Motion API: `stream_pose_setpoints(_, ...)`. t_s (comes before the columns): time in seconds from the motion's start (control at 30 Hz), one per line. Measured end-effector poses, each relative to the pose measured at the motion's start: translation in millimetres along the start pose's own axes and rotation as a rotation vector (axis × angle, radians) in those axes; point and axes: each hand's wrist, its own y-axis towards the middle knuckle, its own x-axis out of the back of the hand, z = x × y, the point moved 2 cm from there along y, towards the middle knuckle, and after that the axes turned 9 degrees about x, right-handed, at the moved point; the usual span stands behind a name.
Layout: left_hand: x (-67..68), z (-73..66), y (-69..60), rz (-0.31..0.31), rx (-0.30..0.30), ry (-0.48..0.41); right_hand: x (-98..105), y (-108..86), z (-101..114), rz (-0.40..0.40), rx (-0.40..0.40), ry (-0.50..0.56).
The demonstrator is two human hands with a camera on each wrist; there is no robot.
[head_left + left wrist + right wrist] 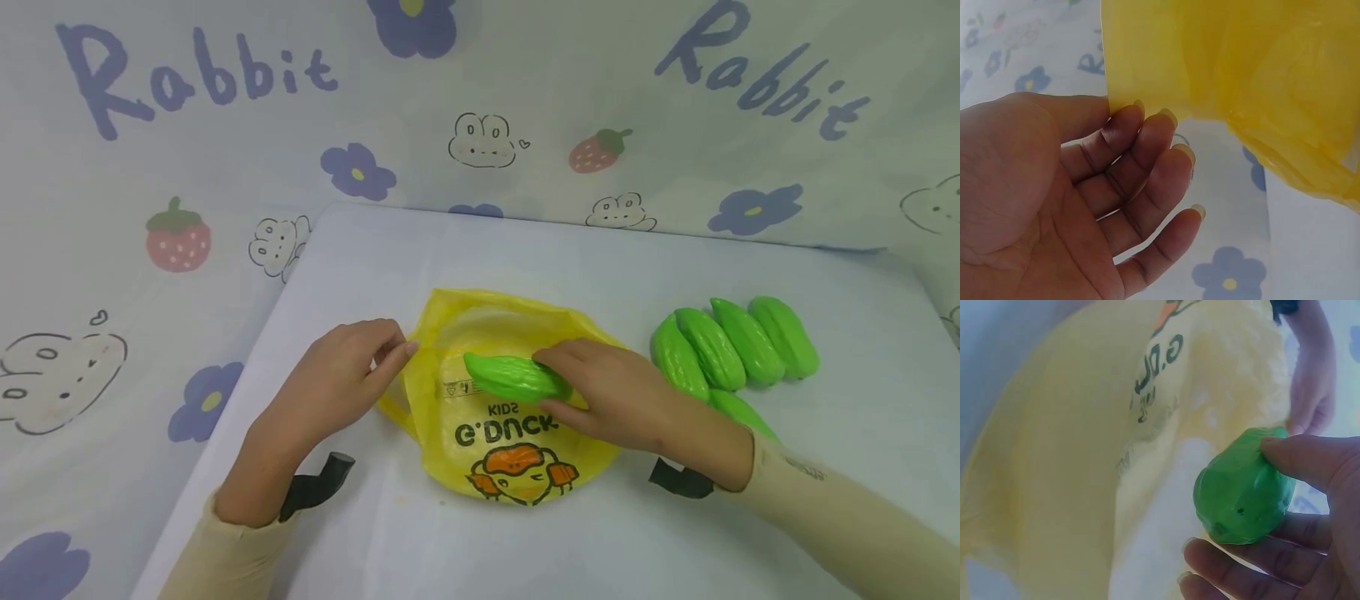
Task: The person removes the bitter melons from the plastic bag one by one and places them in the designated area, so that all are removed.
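Observation:
My left hand (348, 367) pinches the left edge of a yellow plastic bag (495, 475) between thumb and forefinger; in the left wrist view the bag (1154, 56) hangs from those fingertips. The bag lies with its mouth spread, printed with a duck and lettering. My right hand (611, 392) grips a green bitter melon (510, 377), ridged and pointed at one end, above the bag's opening. In the right wrist view the bitter melon (1244, 487) sits between the thumb and the fingers, its blunt end showing.
Several more green bitter melons (750, 342) lie to the right of the bag, one partly hidden under my right forearm. The white table (360, 517) meets a patterned cloth (540, 83) at its back and left. Black straps (322, 483) are on both wrists.

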Motion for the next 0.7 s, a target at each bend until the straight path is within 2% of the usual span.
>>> stream_pose_setpoints(0.23,-0.6,0.2,0.4,-0.001,0.007,0.009,13,-24.6,-4,-0.061,-0.055,0.011)
stream_pose_setpoints(0.5,-0.7,-0.2,0.8,-0.007,-0.005,0.021,30,-61.8,-6,-0.099,-0.139,-0.009)
stream_pose_setpoints(0.7,-0.1,1.0,1.1,-0.01,-0.009,0.035,36,-94.9,-15,-0.199,-0.195,-0.009)
